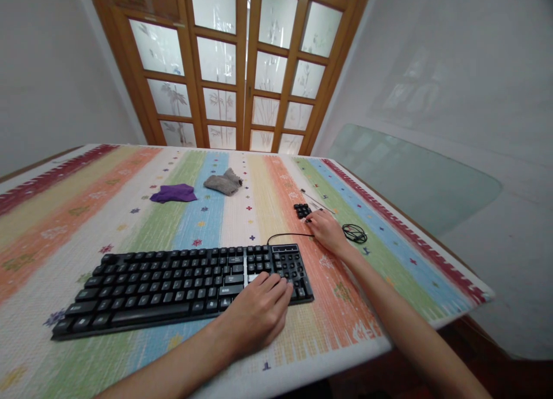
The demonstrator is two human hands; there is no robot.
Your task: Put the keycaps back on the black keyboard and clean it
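A black keyboard with a cable lies across the near part of the table. Over its right section, my left hand is bent with the fingers together, pressed onto the keys, and its fingertips are hidden. Beside that hand, the number pad shows several bare sockets without keycaps. Farther right, my right hand reaches to a small cluster of loose black keycaps on the cloth. Its fingers are closed in a pinch at a keycap on the cluster's near edge. A thin rod-like tool lies just behind it.
A coiled black cable lies right of my right wrist. Toward the back are a purple cloth and a grey cloth. A striped tablecloth covers the table. Wooden glass-paned doors stand behind, with a wall on the right.
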